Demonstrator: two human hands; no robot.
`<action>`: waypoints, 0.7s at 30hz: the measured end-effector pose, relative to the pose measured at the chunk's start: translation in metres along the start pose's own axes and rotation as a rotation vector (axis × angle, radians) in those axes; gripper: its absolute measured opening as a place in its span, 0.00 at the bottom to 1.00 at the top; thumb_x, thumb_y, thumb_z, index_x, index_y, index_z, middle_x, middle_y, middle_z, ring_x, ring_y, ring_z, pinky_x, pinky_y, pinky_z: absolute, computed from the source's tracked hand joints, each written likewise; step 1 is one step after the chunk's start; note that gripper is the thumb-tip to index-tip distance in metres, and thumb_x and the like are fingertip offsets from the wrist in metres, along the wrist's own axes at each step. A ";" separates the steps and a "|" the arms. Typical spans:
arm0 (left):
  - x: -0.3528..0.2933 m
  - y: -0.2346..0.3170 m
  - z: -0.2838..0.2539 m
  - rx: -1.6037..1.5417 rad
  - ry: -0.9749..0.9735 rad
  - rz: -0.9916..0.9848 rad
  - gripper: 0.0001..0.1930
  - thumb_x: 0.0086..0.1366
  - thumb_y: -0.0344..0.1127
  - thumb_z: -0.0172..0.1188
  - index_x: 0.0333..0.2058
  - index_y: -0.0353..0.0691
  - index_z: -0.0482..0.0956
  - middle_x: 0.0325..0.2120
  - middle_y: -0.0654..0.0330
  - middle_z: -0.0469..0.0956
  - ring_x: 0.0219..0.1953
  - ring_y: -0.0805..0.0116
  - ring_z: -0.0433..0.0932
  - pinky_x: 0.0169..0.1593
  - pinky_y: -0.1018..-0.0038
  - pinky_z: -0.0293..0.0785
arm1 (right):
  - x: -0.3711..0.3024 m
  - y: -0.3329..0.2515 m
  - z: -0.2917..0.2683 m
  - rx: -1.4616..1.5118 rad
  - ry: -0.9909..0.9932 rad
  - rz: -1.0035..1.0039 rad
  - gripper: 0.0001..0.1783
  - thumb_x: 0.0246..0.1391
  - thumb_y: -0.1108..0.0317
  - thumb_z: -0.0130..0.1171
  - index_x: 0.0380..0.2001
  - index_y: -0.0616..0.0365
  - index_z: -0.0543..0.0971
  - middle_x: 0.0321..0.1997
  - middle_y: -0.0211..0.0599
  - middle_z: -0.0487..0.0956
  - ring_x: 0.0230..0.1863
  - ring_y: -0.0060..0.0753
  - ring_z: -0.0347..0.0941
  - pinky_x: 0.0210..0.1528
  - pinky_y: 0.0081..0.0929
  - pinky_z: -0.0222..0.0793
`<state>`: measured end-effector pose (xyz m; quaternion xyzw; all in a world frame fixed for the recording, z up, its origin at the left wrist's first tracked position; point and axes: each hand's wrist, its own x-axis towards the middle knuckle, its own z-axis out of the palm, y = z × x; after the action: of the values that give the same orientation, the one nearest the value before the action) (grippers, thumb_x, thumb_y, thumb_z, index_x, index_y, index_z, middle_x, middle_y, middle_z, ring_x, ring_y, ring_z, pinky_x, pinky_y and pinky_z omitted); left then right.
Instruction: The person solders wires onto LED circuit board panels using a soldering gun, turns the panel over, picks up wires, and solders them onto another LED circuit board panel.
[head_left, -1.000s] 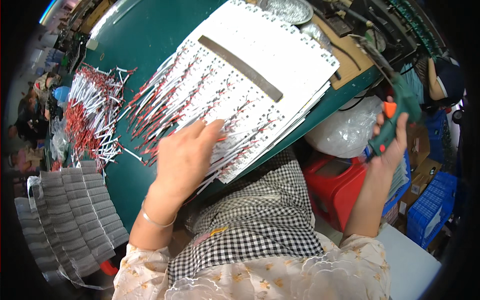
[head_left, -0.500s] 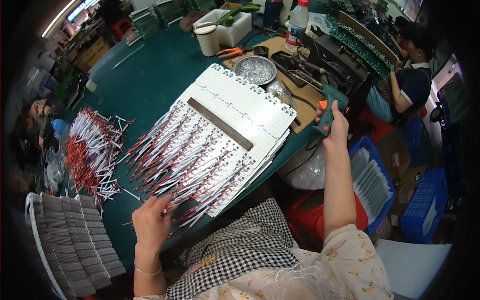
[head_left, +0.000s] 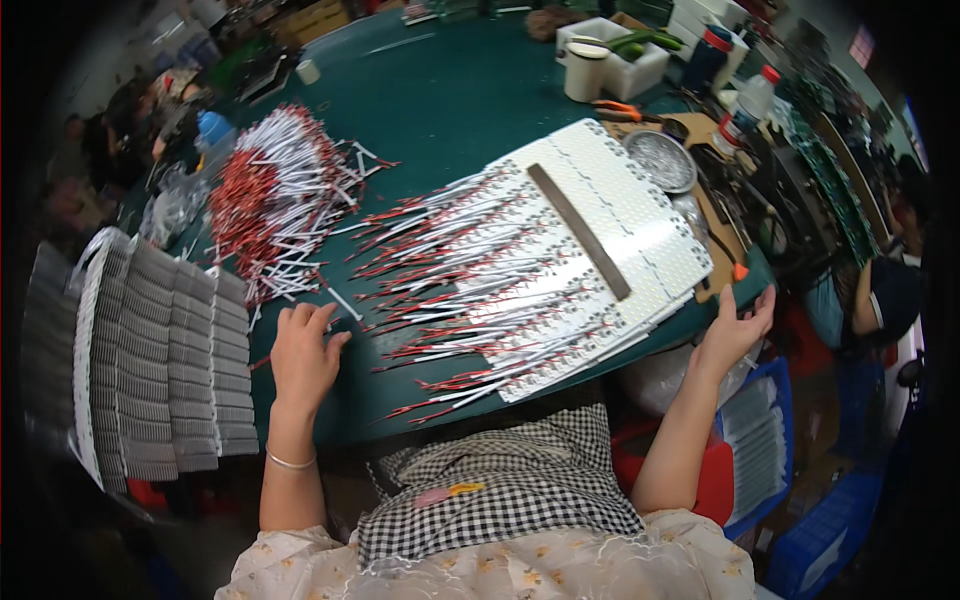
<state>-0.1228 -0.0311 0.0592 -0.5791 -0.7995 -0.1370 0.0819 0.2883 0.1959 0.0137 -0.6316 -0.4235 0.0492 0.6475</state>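
Observation:
My left hand (head_left: 306,352) hovers over the green table with thumb and fingers apart, nothing visible between them. Beside its fingertips lies a single white wire (head_left: 345,303); a bit of red wire shows at its other side. Beyond it is a heap of red-and-white wires (head_left: 270,185). To the right, white circuit panels (head_left: 640,215) are stacked, with rows of red-and-white wires (head_left: 480,275) along their left part and a dark flat bar (head_left: 578,232) across the top. My right hand (head_left: 738,335) is open at the table's right edge, next to a green soldering gun (head_left: 757,275) with an orange trigger.
Grey ribbed strips (head_left: 170,370) stand in stacks at the left. Further back are a lidded cup (head_left: 586,70), a white foam box (head_left: 640,70), orange-handled pliers (head_left: 620,112), a metal bowl (head_left: 660,162) and a bottle (head_left: 748,108). A blue crate (head_left: 780,400) stands below right; a person sits beyond.
The view has swung left. My right hand, earlier wrapped round the soldering gun, has its fingers loosened beside it. My left hand has moved away from the panel wires toward the loose wire and heap.

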 end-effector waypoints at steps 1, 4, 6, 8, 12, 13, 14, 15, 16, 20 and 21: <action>0.000 -0.008 0.002 -0.038 -0.059 -0.036 0.22 0.49 0.30 0.68 0.45 0.39 0.77 0.36 0.58 0.74 0.42 0.56 0.71 0.42 0.65 0.71 | -0.009 -0.021 -0.002 -0.089 -0.106 -0.237 0.30 0.48 0.80 0.62 0.56 0.64 0.68 0.49 0.43 0.72 0.55 0.40 0.67 0.59 0.33 0.61; 0.003 -0.029 0.013 -0.050 -0.050 0.027 0.24 0.48 0.30 0.68 0.47 0.39 0.76 0.40 0.57 0.74 0.45 0.56 0.70 0.46 0.63 0.68 | -0.032 -0.066 0.024 -0.047 -0.706 -0.429 0.20 0.48 0.70 0.63 0.46 0.64 0.75 0.40 0.45 0.75 0.44 0.44 0.71 0.51 0.36 0.65; 0.006 -0.024 0.010 -0.020 -0.089 0.019 0.26 0.48 0.29 0.68 0.49 0.39 0.75 0.45 0.56 0.73 0.49 0.55 0.69 0.50 0.60 0.64 | -0.047 -0.069 0.050 -0.260 -0.861 -0.677 0.21 0.48 0.56 0.64 0.38 0.62 0.76 0.37 0.44 0.76 0.40 0.48 0.71 0.44 0.43 0.64; 0.006 -0.015 0.004 0.015 -0.055 0.079 0.27 0.48 0.28 0.68 0.50 0.39 0.74 0.46 0.57 0.72 0.52 0.56 0.68 0.51 0.58 0.62 | -0.055 -0.081 0.063 -0.427 -0.935 -0.807 0.19 0.48 0.54 0.65 0.28 0.59 0.73 0.30 0.43 0.74 0.38 0.48 0.72 0.40 0.44 0.66; -0.006 -0.003 -0.021 -0.026 -0.073 0.107 0.28 0.46 0.29 0.68 0.50 0.41 0.74 0.48 0.56 0.72 0.52 0.55 0.68 0.51 0.60 0.62 | -0.046 -0.074 0.080 -0.337 -0.989 -0.725 0.17 0.47 0.56 0.65 0.25 0.59 0.73 0.27 0.46 0.75 0.31 0.53 0.73 0.35 0.46 0.69; -0.010 -0.002 -0.025 -0.029 -0.082 0.089 0.26 0.45 0.30 0.69 0.47 0.42 0.75 0.46 0.58 0.74 0.50 0.56 0.70 0.49 0.60 0.63 | -0.041 -0.072 0.082 -0.347 -1.034 -0.725 0.16 0.47 0.59 0.65 0.23 0.60 0.73 0.26 0.49 0.74 0.31 0.55 0.73 0.36 0.46 0.69; -0.014 0.002 -0.034 -0.028 -0.069 0.089 0.24 0.44 0.32 0.69 0.43 0.43 0.76 0.43 0.60 0.76 0.48 0.57 0.72 0.47 0.60 0.64 | -0.033 -0.073 0.080 -0.385 -1.066 -0.745 0.16 0.47 0.60 0.65 0.22 0.61 0.73 0.26 0.50 0.75 0.31 0.55 0.73 0.34 0.47 0.68; -0.011 0.006 -0.032 0.033 -0.112 0.107 0.23 0.44 0.35 0.70 0.42 0.44 0.77 0.41 0.61 0.77 0.47 0.58 0.73 0.46 0.60 0.65 | -0.026 -0.053 0.082 -0.353 -1.032 -0.770 0.16 0.46 0.61 0.66 0.22 0.63 0.74 0.25 0.50 0.75 0.29 0.56 0.72 0.31 0.47 0.66; -0.005 0.008 -0.023 -0.005 -0.154 0.109 0.23 0.45 0.37 0.70 0.43 0.44 0.78 0.40 0.61 0.77 0.47 0.59 0.73 0.46 0.61 0.66 | -0.016 -0.036 0.082 -0.321 -0.997 -0.749 0.16 0.44 0.62 0.67 0.21 0.63 0.73 0.23 0.51 0.74 0.28 0.56 0.72 0.30 0.46 0.65; -0.022 0.023 -0.026 -0.097 -0.043 0.190 0.22 0.51 0.38 0.67 0.46 0.44 0.76 0.42 0.62 0.75 0.49 0.61 0.71 0.49 0.63 0.65 | 0.026 -0.042 0.086 -0.253 -0.838 -0.653 0.11 0.50 0.68 0.64 0.26 0.65 0.74 0.25 0.51 0.75 0.29 0.54 0.74 0.32 0.42 0.68; -0.024 0.029 -0.027 -0.164 -0.023 0.195 0.21 0.51 0.38 0.66 0.45 0.43 0.76 0.42 0.62 0.75 0.49 0.61 0.71 0.50 0.63 0.65 | 0.042 -0.037 0.098 -0.291 -0.801 -0.686 0.11 0.52 0.68 0.62 0.27 0.66 0.73 0.27 0.52 0.75 0.29 0.54 0.74 0.32 0.42 0.67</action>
<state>-0.0886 -0.0530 0.0811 -0.6603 -0.7265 -0.1866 0.0378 0.2375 0.2898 0.0505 -0.4724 -0.8210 0.0129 0.3203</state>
